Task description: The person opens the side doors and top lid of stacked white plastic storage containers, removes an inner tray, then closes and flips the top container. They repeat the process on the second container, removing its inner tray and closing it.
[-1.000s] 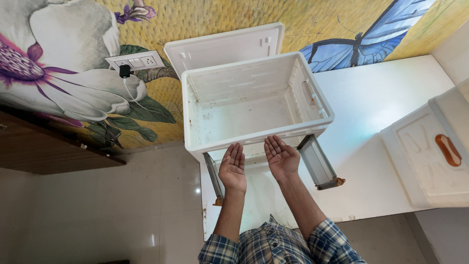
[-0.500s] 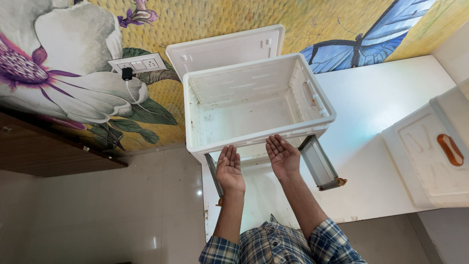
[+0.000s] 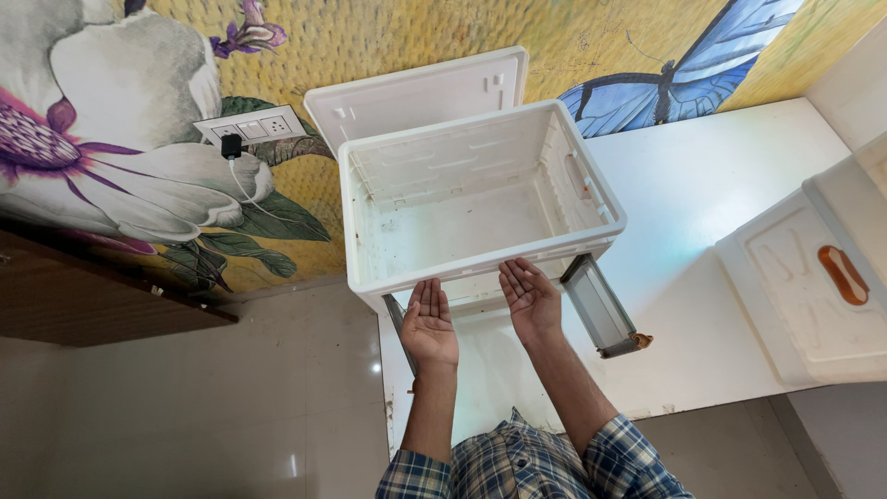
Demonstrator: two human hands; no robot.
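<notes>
Overhead, so to speak, a mural wall [image 3: 388,37] fills the top of the view — yellow ground, a big pale flower at the left and a blue butterfly [image 3: 679,83] at the right. Below it lies a white table [image 3: 721,222], and beside the table a glossy cream floor [image 3: 185,416] runs down the left side. A dark wooden ledge [image 3: 83,296] juts in at the left edge.

On the table stands a white bin [image 3: 471,199], open-topped, its inside smudged with small brown specks. Its lid [image 3: 416,92] leans against the wall just behind it. A second white box with an orange handle [image 3: 804,296] sits at the right edge, well apart from the bin. A grey metal rail [image 3: 601,310] sticks out from under the bin's near right corner.

Both arms wear blue plaid sleeves [image 3: 517,467]. The left hand [image 3: 430,323] and the right hand [image 3: 528,298] are spread flat, palms showing, fingers loose — neither grasps anything. Their fingertips reach the bin's near rim; whether they truly touch it I cannot tell.

Smallest, a white socket plate [image 3: 254,125] sits on the wall left of the bin, with a black plug [image 3: 231,145] in it and a thin white cord hanging down.
</notes>
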